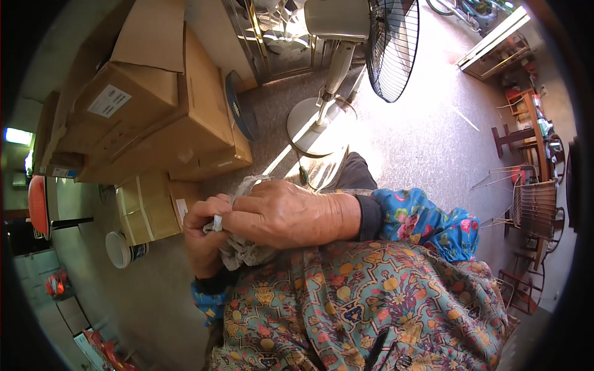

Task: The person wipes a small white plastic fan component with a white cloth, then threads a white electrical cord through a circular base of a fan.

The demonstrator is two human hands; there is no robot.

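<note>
Both hands are together in front of my printed, patterned top (pixel 352 297), gripping a crumpled grey cloth (pixel 248 255). My left hand (pixel 204 229) has its fingers bent around the cloth's left side. My right hand (pixel 283 213) comes across from the right and pinches the cloth beside the left fingertips. A small whitish bit (pixel 217 223) shows between the fingers of the two hands; whether it belongs to the cloth I cannot tell. The cloth hangs in folds below the hands, and part of it pokes out above them. Blue floral oversleeves (pixel 417 218) cover my forearms.
Stacked cardboard boxes (pixel 195 134) stand at the left, with a smaller taped carton (pixel 148 208) below. A white tub (pixel 118 250) lies tipped on the floor. Ahead is a pedestal fan (pixel 334 69) on a round base. Chairs (pixel 536 204) line the right side.
</note>
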